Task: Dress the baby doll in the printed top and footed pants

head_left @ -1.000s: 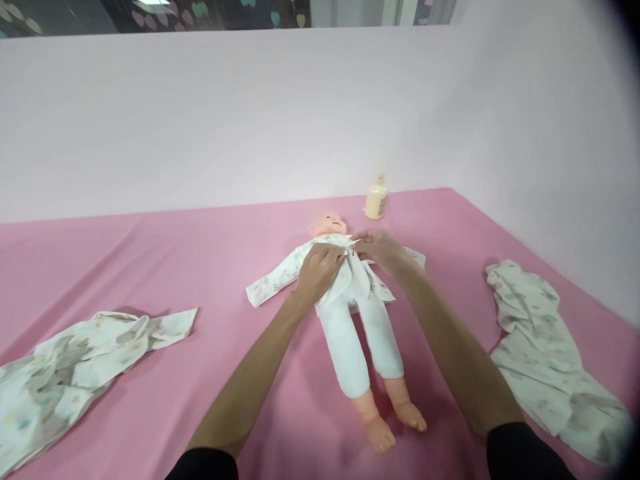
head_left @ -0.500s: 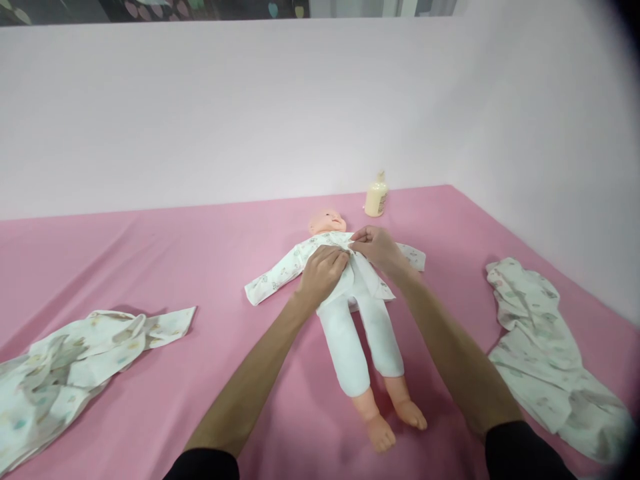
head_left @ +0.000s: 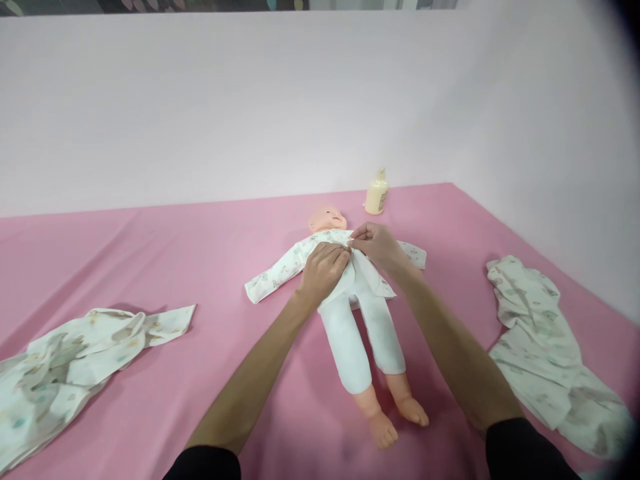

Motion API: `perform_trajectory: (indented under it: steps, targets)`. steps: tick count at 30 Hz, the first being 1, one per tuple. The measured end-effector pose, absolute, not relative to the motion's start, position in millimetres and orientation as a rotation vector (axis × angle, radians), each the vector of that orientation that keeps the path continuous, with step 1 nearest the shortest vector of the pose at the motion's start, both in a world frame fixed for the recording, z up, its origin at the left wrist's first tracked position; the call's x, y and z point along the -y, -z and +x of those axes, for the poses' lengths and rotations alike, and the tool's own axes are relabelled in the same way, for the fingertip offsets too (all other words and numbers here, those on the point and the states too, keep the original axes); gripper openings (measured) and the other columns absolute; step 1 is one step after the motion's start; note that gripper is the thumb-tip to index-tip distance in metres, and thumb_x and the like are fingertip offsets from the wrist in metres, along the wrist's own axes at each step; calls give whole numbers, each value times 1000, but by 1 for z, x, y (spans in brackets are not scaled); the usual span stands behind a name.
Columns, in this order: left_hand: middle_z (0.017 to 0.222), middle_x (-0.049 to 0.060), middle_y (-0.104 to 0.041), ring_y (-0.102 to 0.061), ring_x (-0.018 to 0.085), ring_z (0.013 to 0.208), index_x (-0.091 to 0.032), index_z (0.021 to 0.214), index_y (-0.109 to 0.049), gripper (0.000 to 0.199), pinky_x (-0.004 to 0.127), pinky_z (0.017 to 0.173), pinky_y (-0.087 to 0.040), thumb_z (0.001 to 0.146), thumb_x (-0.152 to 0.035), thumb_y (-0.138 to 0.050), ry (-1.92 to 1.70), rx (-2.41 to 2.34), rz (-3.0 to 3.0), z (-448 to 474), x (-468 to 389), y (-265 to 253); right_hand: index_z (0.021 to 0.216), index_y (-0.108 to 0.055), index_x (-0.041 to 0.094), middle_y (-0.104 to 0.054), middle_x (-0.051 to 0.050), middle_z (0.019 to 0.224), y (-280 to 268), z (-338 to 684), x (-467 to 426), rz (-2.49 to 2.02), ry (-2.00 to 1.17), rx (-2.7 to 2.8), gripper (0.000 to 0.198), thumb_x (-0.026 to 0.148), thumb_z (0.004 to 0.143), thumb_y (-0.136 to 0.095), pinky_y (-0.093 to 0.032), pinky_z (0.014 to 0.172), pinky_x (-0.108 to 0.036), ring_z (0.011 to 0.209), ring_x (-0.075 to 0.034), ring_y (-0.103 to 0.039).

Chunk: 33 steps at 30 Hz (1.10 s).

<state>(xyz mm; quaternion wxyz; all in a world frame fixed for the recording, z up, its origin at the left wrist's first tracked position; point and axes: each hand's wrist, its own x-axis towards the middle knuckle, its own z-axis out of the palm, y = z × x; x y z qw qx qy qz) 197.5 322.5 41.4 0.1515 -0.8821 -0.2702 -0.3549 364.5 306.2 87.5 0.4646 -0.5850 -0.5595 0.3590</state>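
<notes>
A baby doll (head_left: 346, 343) lies on its back, its head turned to the right and its bare feet toward me. It wears a white printed baby shirt (head_left: 283, 270) with the sleeves spread out to both sides. On the chest, my left hand (head_left: 325, 269) is closed on the front of the shirt, knuckles up. Right beside it, my right hand (head_left: 376, 244) pinches the shirt's other front edge between thumb and fingers. The two hands almost touch. Whatever fastening lies between the fingertips is too small to make out. The lower front of the shirt hangs apart over the white body.
Pink cloth (head_left: 200, 267) covers the surface. A cream pump bottle (head_left: 376, 195) stands beyond the doll's head. Crumpled printed baby clothes (head_left: 75, 367) lie at the left, and another printed garment (head_left: 545, 353) at the right. A white wall (head_left: 225, 113) borders the back and right side.
The view has tilted down very slightly. Both hands keep their hold at the doll's chest, with only tiny finger movement.
</notes>
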Motion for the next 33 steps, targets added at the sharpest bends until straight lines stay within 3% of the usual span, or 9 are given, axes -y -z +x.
perform_trajectory:
  steps: [10,21,27,33]
  targets:
    - [84,6,-69,-64,19,85,-16,80,-57,22,34,80,-47,97,-9,-45,1035,666,-2383,199,-325,-41,83,-64,17,-68,-3,74,-91,365,-304,-1459,-873,1423,10,15,74,-67,-48,57,-26,61,-13,-61]
    - [84,7,-69,-62,20,82,-14,90,-60,16,35,79,-47,97,-10,-45,1128,703,-2378,199,-327,-37,90,-74,19,-74,-4,83,-102,383,-298,-1384,-1137,1436,20,18,71,-75,-54,73,-31,84,-22,-69]
    - [82,8,-68,-61,20,80,-16,90,-59,17,36,78,-46,97,-13,-45,1187,795,-2425,198,-329,-34,91,-73,17,-73,-4,80,-90,380,-306,-1205,-1218,1383,17,24,75,-75,-54,81,-31,80,-17,-68]
    - [83,6,-69,-62,19,81,-17,87,-58,12,34,78,-47,94,-11,-51,1354,780,-2324,199,-330,-32,85,-73,18,-71,-4,78,-87,375,-308,-1218,-1165,1421,16,32,77,-75,-52,76,-30,77,-16,-66]
